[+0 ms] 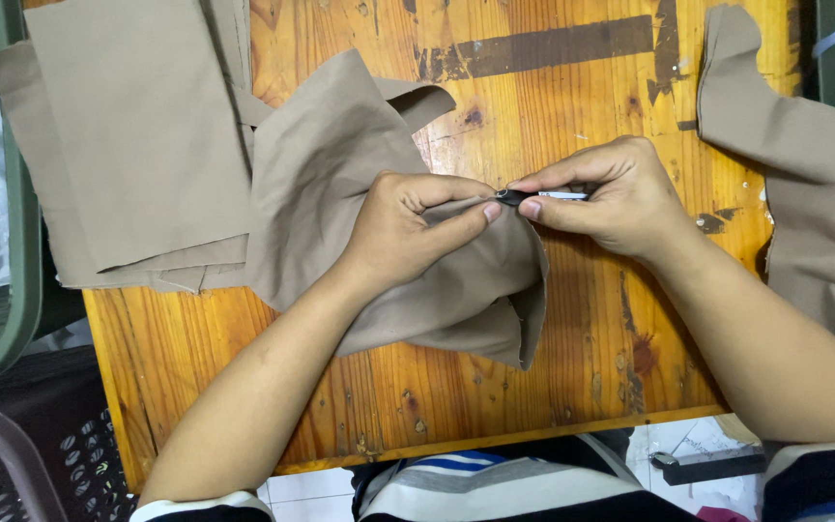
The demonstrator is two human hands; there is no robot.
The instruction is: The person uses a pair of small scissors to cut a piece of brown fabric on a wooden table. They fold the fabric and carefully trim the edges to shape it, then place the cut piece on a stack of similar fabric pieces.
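Here, over a worn wooden table (572, 319), both hands met at the edge of a crumpled piece of tan cloth (331, 164). The left hand (403, 232) was closed on that cloth, pinching its edge between thumb and forefinger, with the rest of the fabric bunched beneath the palm and spilling toward the near edge of the table. The right hand (611, 198) was closed around a small dark tool (512, 197) with a pale handle, held between thumb and fingertips; its dark tip touched the cloth just beside the left thumb. What kind of tool it was could not be told. A flat stack of tan cloth pieces (137, 126) lay at the table's far left corner, partly under the crumpled piece, and another tan piece (804, 155) lay at the right edge, well apart from the hands.
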